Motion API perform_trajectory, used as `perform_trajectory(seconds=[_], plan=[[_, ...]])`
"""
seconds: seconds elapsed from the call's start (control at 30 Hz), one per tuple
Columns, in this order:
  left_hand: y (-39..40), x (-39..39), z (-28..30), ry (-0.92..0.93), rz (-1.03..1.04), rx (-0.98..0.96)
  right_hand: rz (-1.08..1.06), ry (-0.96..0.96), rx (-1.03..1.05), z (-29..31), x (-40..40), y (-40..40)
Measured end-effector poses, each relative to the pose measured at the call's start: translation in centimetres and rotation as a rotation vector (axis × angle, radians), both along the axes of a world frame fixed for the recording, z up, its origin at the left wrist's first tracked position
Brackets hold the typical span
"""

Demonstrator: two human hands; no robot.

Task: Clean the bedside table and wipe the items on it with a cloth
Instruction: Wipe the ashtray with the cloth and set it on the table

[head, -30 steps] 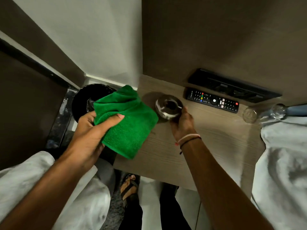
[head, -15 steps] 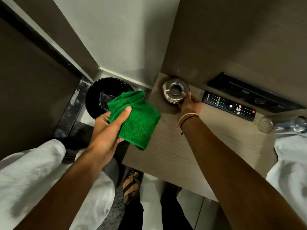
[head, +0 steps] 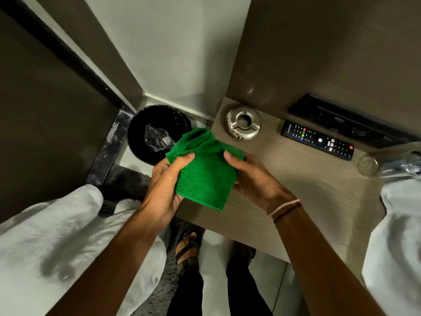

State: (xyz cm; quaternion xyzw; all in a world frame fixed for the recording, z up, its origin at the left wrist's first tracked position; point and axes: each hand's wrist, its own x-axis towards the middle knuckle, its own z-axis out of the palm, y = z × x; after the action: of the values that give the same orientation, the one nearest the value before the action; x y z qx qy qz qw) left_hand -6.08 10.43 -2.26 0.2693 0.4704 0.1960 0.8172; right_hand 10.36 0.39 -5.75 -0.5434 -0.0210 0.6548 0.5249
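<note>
A folded green cloth (head: 205, 169) is held between both hands over the left front part of the wooden bedside table (head: 296, 201). My left hand (head: 166, 185) grips its left edge with the thumb on top. My right hand (head: 255, 179) grips its right side. A round steel ashtray (head: 243, 122) stands alone at the table's back left corner. A black remote control (head: 317, 140) lies along the back edge. A clear glass (head: 368, 166) lies on its side at the right edge.
A black waste bin (head: 145, 124) with crumpled clear plastic inside stands on the floor left of the table. White bedding (head: 57, 236) lies at the lower left and more (head: 396, 247) at the right. A black switch panel (head: 341, 117) sits on the wall behind the remote.
My right hand set the ashtray down at the back left corner, let go of it, and came back to grip the cloth together with my left hand.
</note>
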Motion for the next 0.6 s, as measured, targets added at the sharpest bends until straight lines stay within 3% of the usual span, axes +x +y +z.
perform_trajectory(seconds=[0.13,0.37,0.5,0.6], plan=[[-0.5,-3.0,1.9,0.171,-0.029,0.203,-0.084,-0.011,0.065,2.3,-2.2,0.4],[0.8,-16.3,10.3,0.337,0.048,0.451,0.369,-0.103,0.213,12.1,-10.4,6.9],[0.5,-25.3,13.6,0.627,0.154,0.575,0.561,-0.274,0.23,14.8,-19.4,10.8],[-1.8,-32.5,14.4,1.01,0.172,0.688,0.689,-0.341,0.249,15.0,-27.2,11.7]])
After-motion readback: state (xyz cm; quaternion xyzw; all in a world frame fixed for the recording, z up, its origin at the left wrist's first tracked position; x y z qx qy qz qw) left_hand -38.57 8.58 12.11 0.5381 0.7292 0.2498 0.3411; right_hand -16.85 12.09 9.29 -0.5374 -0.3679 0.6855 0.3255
